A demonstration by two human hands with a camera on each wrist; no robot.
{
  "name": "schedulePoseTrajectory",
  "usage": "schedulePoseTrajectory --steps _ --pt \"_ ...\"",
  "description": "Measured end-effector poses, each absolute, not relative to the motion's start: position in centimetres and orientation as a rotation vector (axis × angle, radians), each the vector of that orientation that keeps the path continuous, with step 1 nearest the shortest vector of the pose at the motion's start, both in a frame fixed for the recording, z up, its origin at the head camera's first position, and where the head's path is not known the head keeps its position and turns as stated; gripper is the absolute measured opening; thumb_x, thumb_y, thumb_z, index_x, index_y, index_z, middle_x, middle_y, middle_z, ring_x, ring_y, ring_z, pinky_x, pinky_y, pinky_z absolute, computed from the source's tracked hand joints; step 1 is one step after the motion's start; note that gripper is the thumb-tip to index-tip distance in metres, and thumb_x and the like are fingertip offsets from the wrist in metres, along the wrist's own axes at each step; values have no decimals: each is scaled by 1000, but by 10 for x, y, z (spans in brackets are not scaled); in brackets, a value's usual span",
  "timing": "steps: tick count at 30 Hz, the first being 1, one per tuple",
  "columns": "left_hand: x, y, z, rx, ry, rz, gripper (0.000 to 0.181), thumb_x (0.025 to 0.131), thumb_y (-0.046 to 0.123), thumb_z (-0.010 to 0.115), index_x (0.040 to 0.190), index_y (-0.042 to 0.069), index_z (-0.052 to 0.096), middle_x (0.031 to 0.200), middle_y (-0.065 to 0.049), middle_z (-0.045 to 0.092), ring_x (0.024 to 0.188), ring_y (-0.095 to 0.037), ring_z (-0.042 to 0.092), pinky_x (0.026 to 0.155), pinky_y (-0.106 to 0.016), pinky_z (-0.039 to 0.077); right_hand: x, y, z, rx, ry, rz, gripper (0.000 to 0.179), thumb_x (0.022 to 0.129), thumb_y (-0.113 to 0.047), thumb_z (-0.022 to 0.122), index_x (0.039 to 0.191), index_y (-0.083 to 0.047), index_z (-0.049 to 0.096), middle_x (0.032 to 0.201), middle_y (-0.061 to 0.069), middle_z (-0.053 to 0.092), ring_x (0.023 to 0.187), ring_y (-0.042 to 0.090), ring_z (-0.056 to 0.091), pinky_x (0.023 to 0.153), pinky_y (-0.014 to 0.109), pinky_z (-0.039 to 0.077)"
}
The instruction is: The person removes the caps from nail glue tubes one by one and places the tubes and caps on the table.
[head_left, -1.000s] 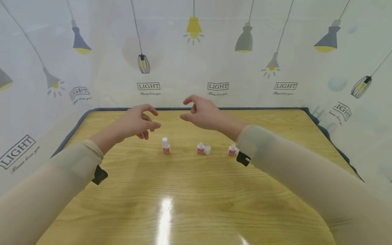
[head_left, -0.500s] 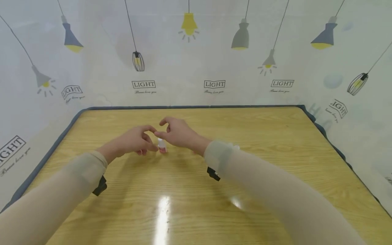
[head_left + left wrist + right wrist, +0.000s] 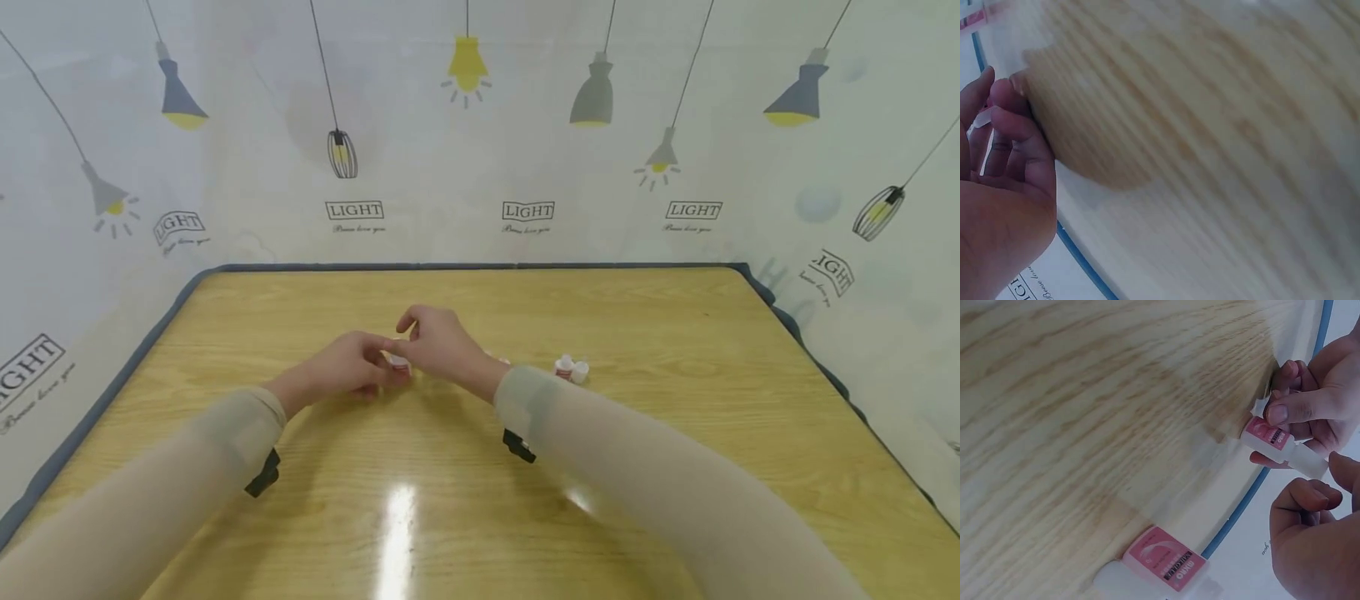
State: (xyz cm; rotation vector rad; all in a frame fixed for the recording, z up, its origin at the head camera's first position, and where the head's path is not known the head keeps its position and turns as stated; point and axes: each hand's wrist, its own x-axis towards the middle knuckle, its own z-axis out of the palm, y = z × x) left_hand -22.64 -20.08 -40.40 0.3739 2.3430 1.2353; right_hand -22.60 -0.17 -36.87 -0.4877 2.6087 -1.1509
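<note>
A small white glue bottle (image 3: 400,365) with a pink label stands on the table, partly covered by both hands. My left hand (image 3: 347,364) grips its body, thumb and fingers around the label (image 3: 1267,433) in the right wrist view. My right hand (image 3: 441,343) comes over from the right. Its thumb and curled index finger lie right at the end of the white cap (image 3: 1307,461); I cannot tell whether they pinch it. In the left wrist view the left hand (image 3: 1007,187) shows at the left edge, the bottle mostly hidden behind its fingers.
A second bottle (image 3: 1166,559) with a white cap (image 3: 1116,581) beside it is mostly hidden by the right wrist in the head view. Farther right stands a third bottle (image 3: 563,367), a loose cap (image 3: 580,372) beside it. The wooden table (image 3: 315,517) meets a printed backdrop.
Both hands have come down, the right one also leftward, to the leftmost bottle. The left hand has closed on its body, and the right fingers have reached its cap.
</note>
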Motion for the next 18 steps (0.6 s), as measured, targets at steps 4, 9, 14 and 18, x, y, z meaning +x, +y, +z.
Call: schedulePoseTrajectory --steps 4,9,14,18 --pt "-225 -197 -405 355 2382 1225 40 99 16 76 138 9 71 88 -6 78 57 -14 58 54 -26 47 -224 2 -371 -519 2618 -1170 34 103 -35 73 122 -7 69 90 4 69 69 12 58 58 23 48" --pt "-225 -197 -405 329 2419 1212 34 99 16 75 132 9 75 87 -5 76 57 -14 57 56 -26 49 -222 4 -373 -549 2656 -1162 33 102 -37 73 116 -7 70 83 4 66 62 11 55 53 23 45" --pt "-226 -198 -406 306 2403 1214 38 101 15 72 137 6 72 94 -6 79 58 -12 57 56 -24 48 -222 4 -377 -586 2680 -1154 27 103 -34 73 112 -9 72 81 2 64 59 9 51 51 21 41" --pt "-225 -200 -408 298 2390 1213 39 102 14 71 140 6 70 101 -7 81 58 -11 56 54 -23 46 -221 2 -379 -649 2676 -1136 20 105 -25 69 115 -9 74 80 1 63 56 8 48 50 20 39"
